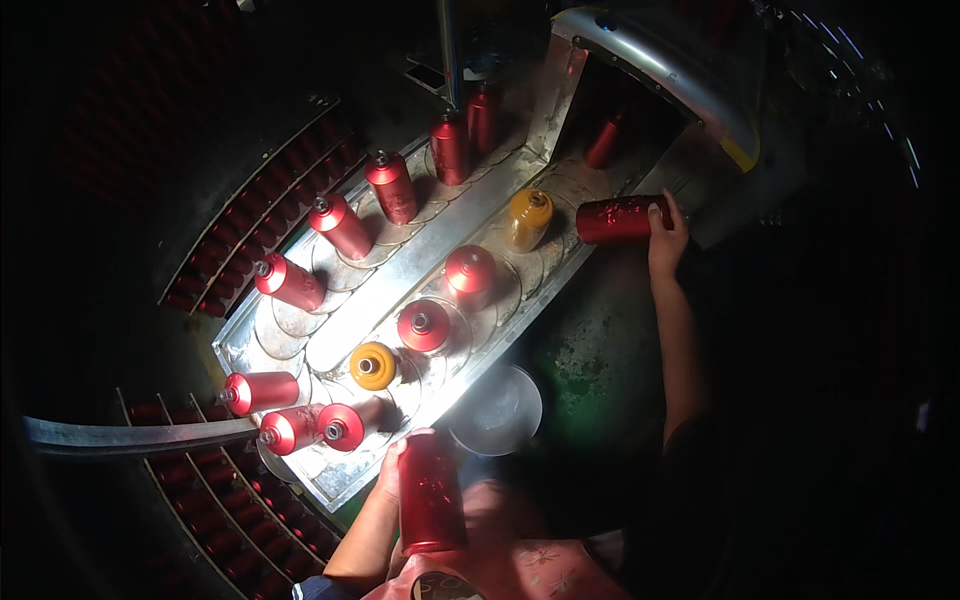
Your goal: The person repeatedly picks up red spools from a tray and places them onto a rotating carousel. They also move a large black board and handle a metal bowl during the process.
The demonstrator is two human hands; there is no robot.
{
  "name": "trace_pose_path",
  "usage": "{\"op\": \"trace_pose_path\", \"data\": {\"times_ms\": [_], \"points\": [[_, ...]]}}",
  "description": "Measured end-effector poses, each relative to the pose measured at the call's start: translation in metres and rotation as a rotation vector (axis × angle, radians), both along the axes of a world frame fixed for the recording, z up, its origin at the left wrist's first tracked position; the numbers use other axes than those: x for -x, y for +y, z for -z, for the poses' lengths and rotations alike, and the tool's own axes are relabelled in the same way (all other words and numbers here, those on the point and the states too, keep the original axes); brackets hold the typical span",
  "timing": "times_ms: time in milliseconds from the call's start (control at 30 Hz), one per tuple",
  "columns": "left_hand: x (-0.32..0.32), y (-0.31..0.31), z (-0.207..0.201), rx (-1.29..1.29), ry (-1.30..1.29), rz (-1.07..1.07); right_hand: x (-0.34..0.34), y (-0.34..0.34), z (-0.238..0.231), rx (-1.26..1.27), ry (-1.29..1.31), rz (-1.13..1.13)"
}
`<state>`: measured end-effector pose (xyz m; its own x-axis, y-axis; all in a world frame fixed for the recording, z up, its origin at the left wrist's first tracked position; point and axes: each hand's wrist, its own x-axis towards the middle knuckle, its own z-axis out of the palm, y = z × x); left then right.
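My left hand [388, 470] is wrapped round the side of a glossy red bottle [432, 495], held close to my body below the conveyor's near edge. At the right, my right hand [668, 240] grips the end of another red bottle [612, 220], which lies sideways in the air beside the conveyor edge. Nearest to that bottle on the conveyor [400, 260] stands a yellow-orange bottle [528, 222]. Two red bottles, one of them this red bottle [423, 326], and a second yellow-orange bottle [372, 366] follow in the same near row.
Several red bottles [340, 228] line the conveyor's far row, and a few cluster at its left end. A metal hood [660, 70] covers the right end. Racks of red bottles [225, 245] stand at the left. Below the near edge is a round grey object [497, 410].
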<state>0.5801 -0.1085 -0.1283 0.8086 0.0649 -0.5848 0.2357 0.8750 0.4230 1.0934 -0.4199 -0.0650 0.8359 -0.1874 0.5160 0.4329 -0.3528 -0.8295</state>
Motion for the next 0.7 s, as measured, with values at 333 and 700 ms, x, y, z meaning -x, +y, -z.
{"op": "trace_pose_path", "data": {"times_ms": [333,700], "points": [[0.003,0.104,-0.201,-0.869,-0.227,-0.567,-0.135,0.108,0.079,0.627,0.058,-0.027],[0.042,0.170,-0.312,-1.825,0.091,-0.937,-0.099,0.028,0.013,0.442,0.028,-0.067]]}}
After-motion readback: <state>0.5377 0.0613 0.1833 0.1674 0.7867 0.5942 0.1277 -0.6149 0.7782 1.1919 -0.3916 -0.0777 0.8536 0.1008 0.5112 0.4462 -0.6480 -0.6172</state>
